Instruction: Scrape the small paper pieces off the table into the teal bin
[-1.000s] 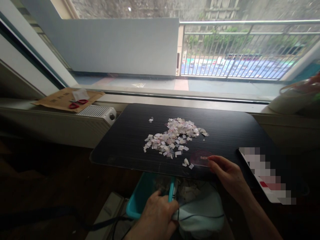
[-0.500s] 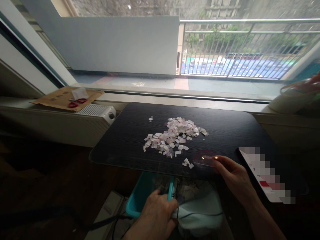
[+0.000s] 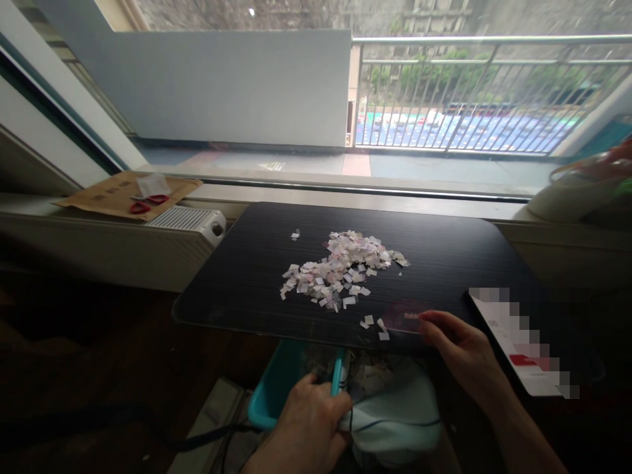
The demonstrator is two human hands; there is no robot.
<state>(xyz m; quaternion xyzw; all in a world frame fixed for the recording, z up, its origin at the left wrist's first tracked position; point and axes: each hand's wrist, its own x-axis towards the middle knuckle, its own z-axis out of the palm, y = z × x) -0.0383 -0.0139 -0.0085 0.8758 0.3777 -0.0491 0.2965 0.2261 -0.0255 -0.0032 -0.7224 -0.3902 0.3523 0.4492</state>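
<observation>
My right hand (image 3: 461,349) pinches a thin clear plastic piece (image 3: 402,317) with a pinkish tint, low over the black tabletop (image 3: 434,247) near its front edge. Its left end is at a few loose paper squares (image 3: 368,321). Further back lies a heap of small cut paper pieces (image 3: 350,257), mostly white. Below the table edge, my left hand (image 3: 313,411) is closed around the rim of a teal bin (image 3: 269,392), together with the edge of a pale bag (image 3: 399,421). Paper scraps show inside the bag's mouth; the left fingertips are partly hidden.
A white and red card-like item (image 3: 508,349), partly pixelated, lies at the table's right. Red-handled scissors (image 3: 148,203) rest on a brown envelope (image 3: 108,197) on the sill, beside a white radiator (image 3: 190,222). A pale rounded pot (image 3: 553,197) stands at the right.
The plastic piece has tilted and lost its bright glare. Loose paper squares at its left end have shifted and spread slightly. My left hand stays at the bin rim.
</observation>
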